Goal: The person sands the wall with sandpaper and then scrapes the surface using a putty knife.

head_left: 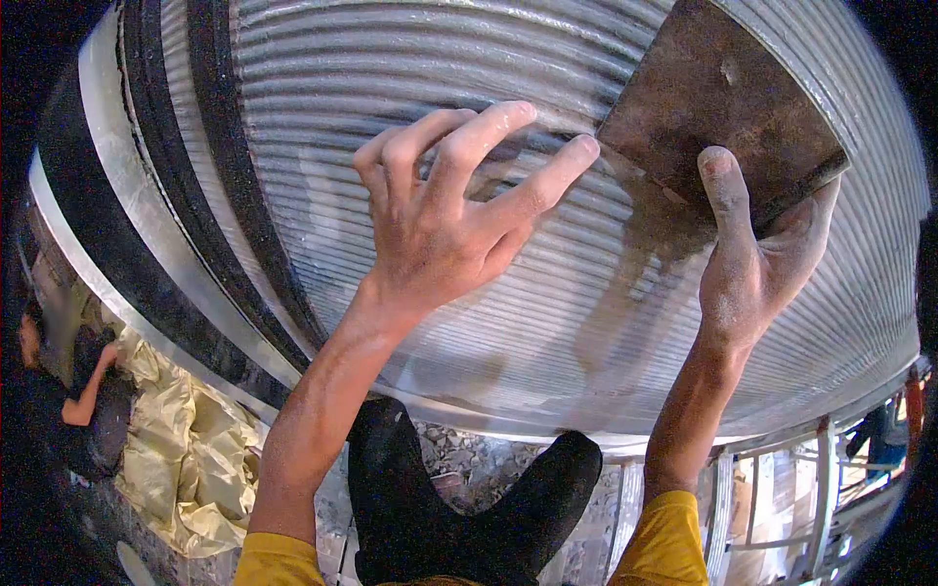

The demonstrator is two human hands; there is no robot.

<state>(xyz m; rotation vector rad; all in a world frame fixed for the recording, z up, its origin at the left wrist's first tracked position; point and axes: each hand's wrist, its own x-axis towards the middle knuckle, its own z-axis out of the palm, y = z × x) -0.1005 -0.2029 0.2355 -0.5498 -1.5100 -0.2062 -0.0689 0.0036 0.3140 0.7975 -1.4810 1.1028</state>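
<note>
up close, right hand (757, 264) grips a rusty brown scraper blade (713, 103) against ribbed metal (410, 59), left hand (445, 210) splayed open.

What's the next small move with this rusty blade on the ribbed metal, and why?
Probably draw the rusty blade a short stroke down over the dark smear. The right hand already presses it flat on the ribbed metal, the smear runs on from its lower edge, and the left hand braces beside it on spread fingertips.
</note>
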